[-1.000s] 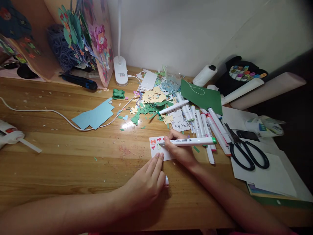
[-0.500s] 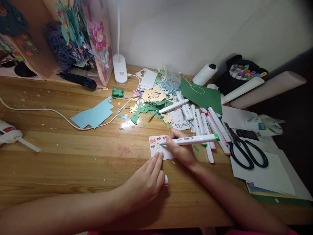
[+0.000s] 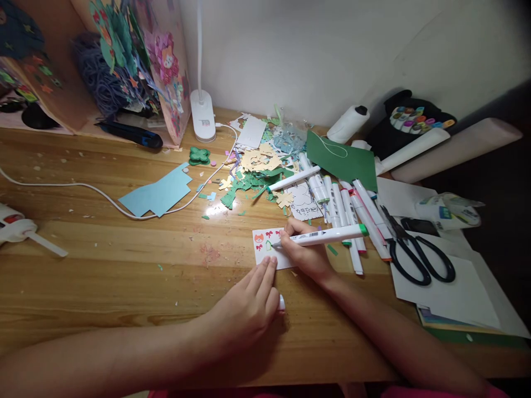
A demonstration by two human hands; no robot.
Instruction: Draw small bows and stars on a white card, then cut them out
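A small white card (image 3: 259, 257) lies on the wooden table, showing an orange animal face, red bows and a light green outline. My right hand (image 3: 306, 251) is closed around a white marker (image 3: 327, 235) with a green end, its tip touching the card at the green outline. The fingertips of my left hand (image 3: 253, 301) press on the card's lower edge. Its thumb side rests near a white cap (image 3: 281, 303), partly hidden by the hand; whether the fingers hold it is not clear.
Paper scraps (image 3: 259, 160) and several markers (image 3: 340, 204) lie behind my hands. Black-handled scissors (image 3: 423, 260) rest on white paper at right. Blue paper (image 3: 160, 193) and a lamp base (image 3: 203, 119) are at left, a glue gun (image 3: 16, 226) at the far left.
The marker in my right hand has shifted slightly left, and the green outline looks more rounded at its top. My left hand has stayed in place on the card.
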